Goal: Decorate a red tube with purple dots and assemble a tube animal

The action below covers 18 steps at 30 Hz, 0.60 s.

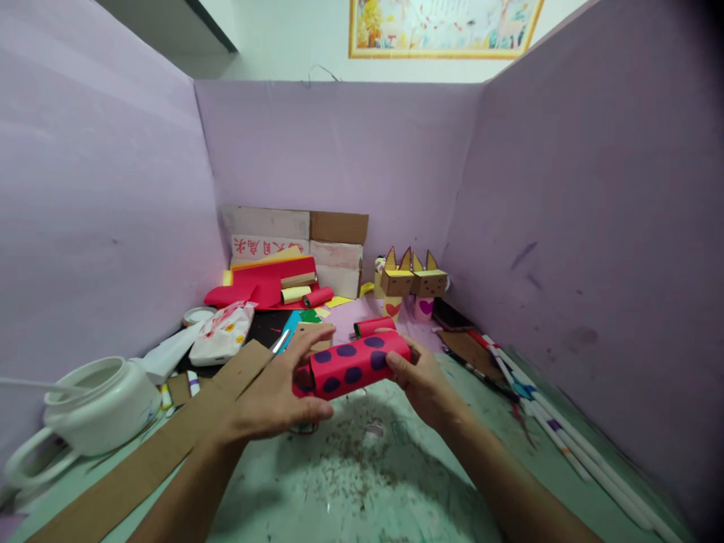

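A red paper tube with purple dots (359, 365) is held nearly level above the table, its right end a little higher. My right hand (424, 377) grips the right end, thumb pressed on the front and fingers behind. Around the left end, my left hand (283, 392) is open, with thumb and fingers spread apart; whether a fingertip touches the tube is hard to see. Just behind it lies another red roll (374, 326), partly hidden. Under the left thumb, a small round object shows only its edge.
On the left lie a long cardboard strip (141, 452), a white pot (99, 403) and a tissue pack (223, 332). Two cardboard-headed paper figures (397, 283) stand behind. Red paper sheets (271, 279) lean against a box (339, 256). White sticks (571, 430) lie right; purple walls enclose three sides.
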Tool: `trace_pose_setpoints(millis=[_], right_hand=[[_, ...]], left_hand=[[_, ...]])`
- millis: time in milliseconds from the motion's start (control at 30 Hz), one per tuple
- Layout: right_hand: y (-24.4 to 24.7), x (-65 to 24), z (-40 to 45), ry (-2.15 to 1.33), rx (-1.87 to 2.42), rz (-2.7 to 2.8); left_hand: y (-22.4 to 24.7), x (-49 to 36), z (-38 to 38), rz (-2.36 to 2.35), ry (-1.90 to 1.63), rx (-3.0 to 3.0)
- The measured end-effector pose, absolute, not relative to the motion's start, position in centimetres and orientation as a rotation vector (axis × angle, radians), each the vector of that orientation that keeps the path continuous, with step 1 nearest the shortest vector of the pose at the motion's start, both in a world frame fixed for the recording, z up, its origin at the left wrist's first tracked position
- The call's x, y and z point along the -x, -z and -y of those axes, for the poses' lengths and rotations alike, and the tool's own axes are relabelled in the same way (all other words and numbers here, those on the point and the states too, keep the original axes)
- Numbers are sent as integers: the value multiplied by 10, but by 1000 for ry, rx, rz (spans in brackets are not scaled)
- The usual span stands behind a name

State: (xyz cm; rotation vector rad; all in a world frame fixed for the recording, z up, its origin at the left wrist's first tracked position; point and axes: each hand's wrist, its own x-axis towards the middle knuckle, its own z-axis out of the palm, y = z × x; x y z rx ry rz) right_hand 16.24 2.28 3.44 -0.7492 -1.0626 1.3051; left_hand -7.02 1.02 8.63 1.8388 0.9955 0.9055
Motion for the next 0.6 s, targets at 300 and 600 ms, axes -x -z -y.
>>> trace_pose_setpoints(millis=[300, 600], right_hand=[[-34, -161, -21, -1268, 685, 1195], [-31, -157, -21, -1232, 664, 1141]], left_hand=[[-90, 60, -4, -1234, -936, -1940], [-100, 59, 0, -1288, -1003, -1914]])
